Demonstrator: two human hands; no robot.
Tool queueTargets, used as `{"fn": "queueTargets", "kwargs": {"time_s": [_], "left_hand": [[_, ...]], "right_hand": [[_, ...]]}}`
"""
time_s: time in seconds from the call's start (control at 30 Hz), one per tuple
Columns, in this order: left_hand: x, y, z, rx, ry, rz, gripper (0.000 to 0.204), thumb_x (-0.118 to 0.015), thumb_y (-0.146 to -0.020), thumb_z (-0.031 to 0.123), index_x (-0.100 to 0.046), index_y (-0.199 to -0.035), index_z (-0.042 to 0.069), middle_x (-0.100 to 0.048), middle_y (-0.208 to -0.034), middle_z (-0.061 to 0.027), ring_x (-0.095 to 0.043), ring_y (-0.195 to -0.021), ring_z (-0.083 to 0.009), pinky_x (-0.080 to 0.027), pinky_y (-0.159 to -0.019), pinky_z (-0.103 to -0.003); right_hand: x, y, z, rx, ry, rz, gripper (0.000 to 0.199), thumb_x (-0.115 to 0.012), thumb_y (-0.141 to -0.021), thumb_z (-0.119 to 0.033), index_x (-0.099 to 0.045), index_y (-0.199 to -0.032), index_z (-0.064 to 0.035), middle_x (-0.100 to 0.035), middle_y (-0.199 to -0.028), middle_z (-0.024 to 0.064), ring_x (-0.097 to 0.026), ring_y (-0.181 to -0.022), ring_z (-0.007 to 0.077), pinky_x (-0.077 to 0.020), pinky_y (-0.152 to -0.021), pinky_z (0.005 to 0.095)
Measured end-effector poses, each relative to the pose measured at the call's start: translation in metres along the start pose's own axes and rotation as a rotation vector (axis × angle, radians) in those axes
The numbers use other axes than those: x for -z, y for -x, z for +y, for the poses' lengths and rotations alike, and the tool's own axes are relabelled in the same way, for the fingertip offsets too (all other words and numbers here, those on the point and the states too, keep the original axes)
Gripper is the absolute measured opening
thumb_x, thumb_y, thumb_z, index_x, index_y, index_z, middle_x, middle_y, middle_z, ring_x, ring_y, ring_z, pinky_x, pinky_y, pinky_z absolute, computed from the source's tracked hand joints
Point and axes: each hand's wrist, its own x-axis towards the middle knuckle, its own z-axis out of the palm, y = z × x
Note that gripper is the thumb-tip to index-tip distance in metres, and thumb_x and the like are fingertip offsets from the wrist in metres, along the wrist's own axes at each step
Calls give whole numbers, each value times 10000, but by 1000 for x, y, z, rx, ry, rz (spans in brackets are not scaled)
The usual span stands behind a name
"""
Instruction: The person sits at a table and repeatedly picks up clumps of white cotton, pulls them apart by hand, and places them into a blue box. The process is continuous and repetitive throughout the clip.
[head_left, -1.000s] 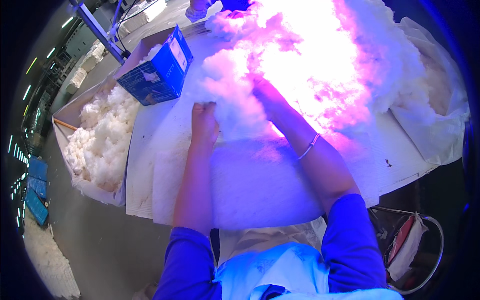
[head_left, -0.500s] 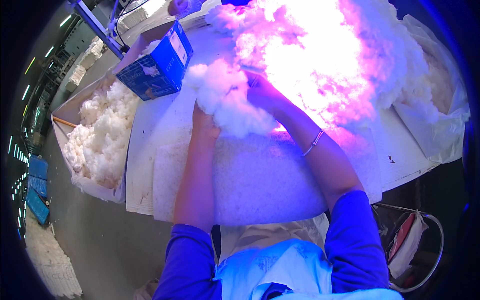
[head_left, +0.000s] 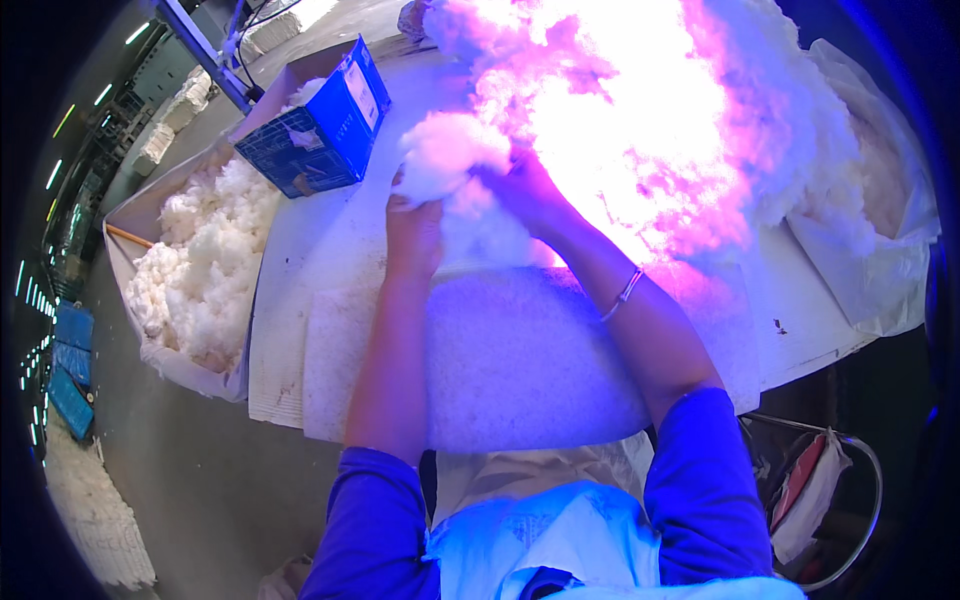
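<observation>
A fluffy white tuft of cotton (head_left: 450, 152) is held above the table between my two hands. My left hand (head_left: 414, 228) is closed on its lower left side, with the thumb and fingers around the fibre. At the tuft's right edge my right hand (head_left: 528, 190) grips the fibre too, its fingertips partly lost in purple glare. Beyond my right hand lies a large heap of cotton (head_left: 800, 130), its middle washed out by very bright pink and white light. Beneath my forearms a pale padded sheet (head_left: 530, 370) covers the table's near edge.
A blue cardboard box (head_left: 335, 125) with white fibre inside stands at the table's back left. Left of the table, a large carton (head_left: 128, 265) holds more cotton and an orange-brown stick (head_left: 128, 237). A clear plastic sheet (head_left: 860, 270) hangs at the right. A metal-framed chair (head_left: 872, 480) stands lower right.
The cotton between my hands has been drawn up into a more compact, rounded tuft. My right hand has shifted slightly down and right, and its fingers have turned.
</observation>
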Motion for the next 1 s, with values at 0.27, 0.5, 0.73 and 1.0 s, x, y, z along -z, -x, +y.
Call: {"fn": "queueTargets", "kwargs": {"time_s": [0.27, 0.5, 0.73, 1.0], "left_hand": [[9, -8, 12, 57, 273, 285, 333, -548, -852, -4, -483, -1175, 46, -592, -1097, -108, -609, -964, -233, -533, -824, -358], [-18, 4, 8, -33, 16, -50, 364, -629, -872, 135, -478, -1199, 80, -597, -955, -33, -610, -852, -140, -522, -701, -274], [14, -7, -8, 61, 114, -75, 305, -536, -863, -4, -516, -1164, 43, -604, -1049, -69, -615, -925, -195, -531, -791, -329], [4, -5, 18, 32, 344, -43, 356, -558, -893, 62, -421, -1222, 70, -555, -1121, -70, -574, -990, -201, -497, -858, -356]], "right_hand": [[60, -32, 44, -73, -1033, -248, 451, -449, -919, -230, -396, -1300, 5, -553, -1081, 237, -625, -844, 306, -562, -669, 423], [32, -26, 44, -38, -1446, -575, 449, -417, -948, -273, -423, -1291, 17, -556, -1138, 217, -609, -917, 346, -543, -767, 479], [31, -16, 20, -146, -1159, 71, 272, -388, -924, -99, -458, -1110, 86, -551, -1018, 223, -591, -851, 315, -511, -766, 460], [35, -11, -2, -167, -92, -24, 296, -439, -845, 34, -508, -1132, 54, -589, -900, 131, -597, -718, 180, -526, -642, 307]]}}
